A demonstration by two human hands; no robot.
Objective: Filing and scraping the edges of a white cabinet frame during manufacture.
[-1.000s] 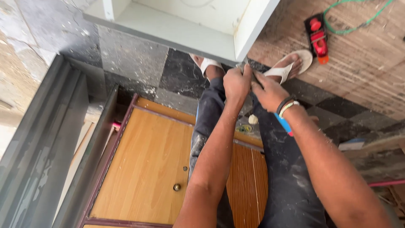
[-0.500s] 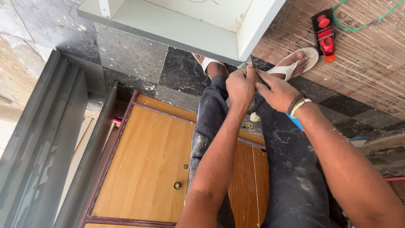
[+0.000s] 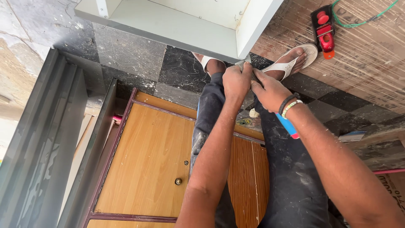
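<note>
Raised slightly since earlier, left hand (image 3: 236, 81) and right hand (image 3: 270, 90) pinch, fingers closed, the grey cabinet (image 3: 249, 59) corner above a sandal (image 3: 295, 61).

Orange wood-grain door (image 3: 147, 160) (maroon-framed), red tool (image 3: 324, 29), white sandal (image 3: 295, 61).

A red tool (image 3: 324, 30) with green cord (image 3: 358, 19) lies on plywood; wooden door (image 3: 147, 164) below, possibly a cabinet's.

cabinet (image 3: 185, 25): pale grey-white open box of flat panels, far centre, standing on the dark tiled floor | near right corner: where a side panel meets the front edge, touched by both hands | grey strip (image 3: 244, 63): small, thin, at that corner, pinched between the fingers, mostly hidden
</note>
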